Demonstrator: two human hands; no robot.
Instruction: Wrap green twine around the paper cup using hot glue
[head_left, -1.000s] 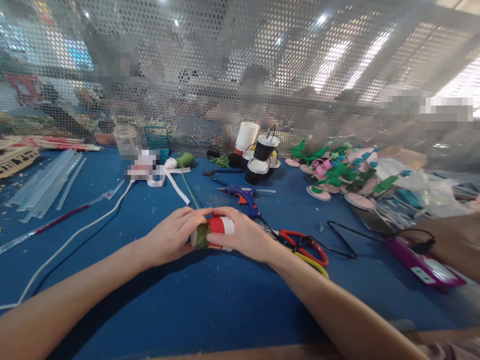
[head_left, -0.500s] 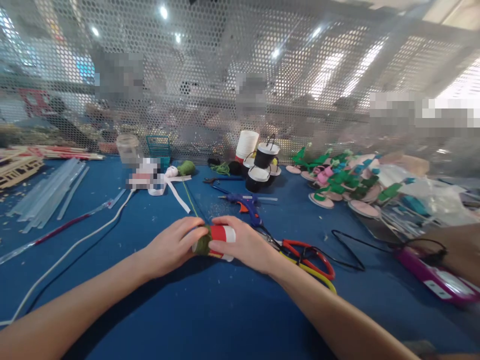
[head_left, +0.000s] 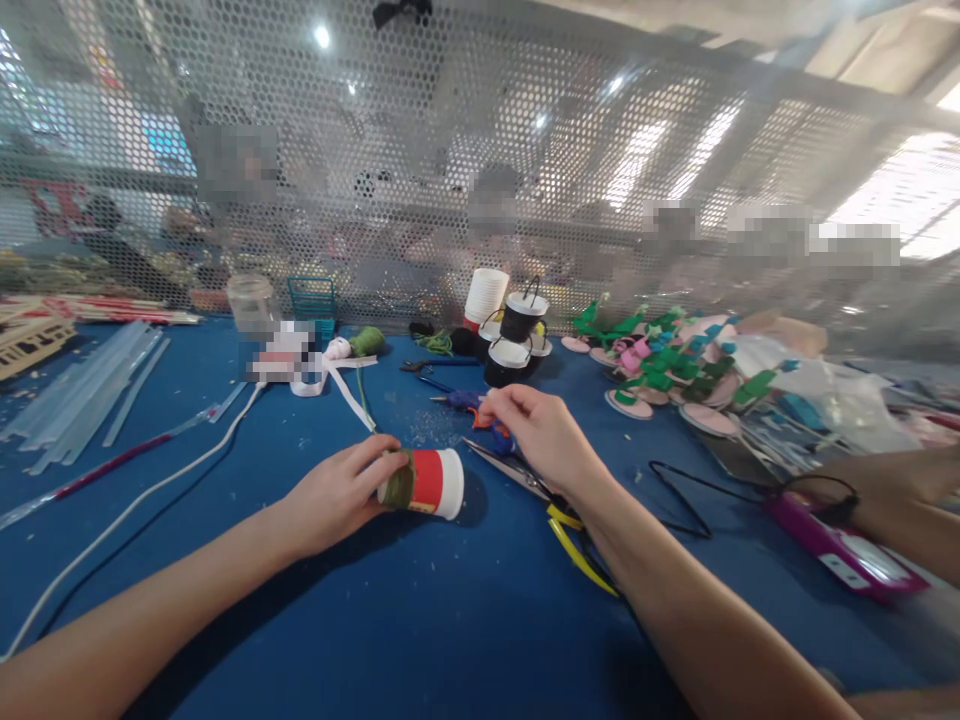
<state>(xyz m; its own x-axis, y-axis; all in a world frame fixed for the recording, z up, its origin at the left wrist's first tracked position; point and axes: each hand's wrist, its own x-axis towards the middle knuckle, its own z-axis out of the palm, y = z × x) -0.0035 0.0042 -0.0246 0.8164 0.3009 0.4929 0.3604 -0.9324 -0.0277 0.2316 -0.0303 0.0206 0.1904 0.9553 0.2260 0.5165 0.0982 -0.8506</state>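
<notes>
In the head view, the right hand (head_left: 544, 445) has moved off the yarn-wrapped paper cup (head_left: 431, 482) to the hot-glue gun (head_left: 459, 399), while the left hand (head_left: 337, 502) has stayed at the cup; its white rim end is now uncovered. The cup lies on its side over the blue surface (head_left: 300, 630), long axis roughly side to side, rim toward the right and green yarn (head_left: 400, 487) at the left end. The glue gun lies beyond the cup and slightly right, nozzle pointing left; the right hand is the nearer one to it. That hand arches palm down, forearm slanting in from the cup's near right, fingers curled over the gun's rear; whether they grip or merely touch cannot be told. The left fingers clasp the cup's yarn end from the left. The scissors (head_left: 511, 470) lie right of the cup, blade tips just beyond its rim.
</notes>
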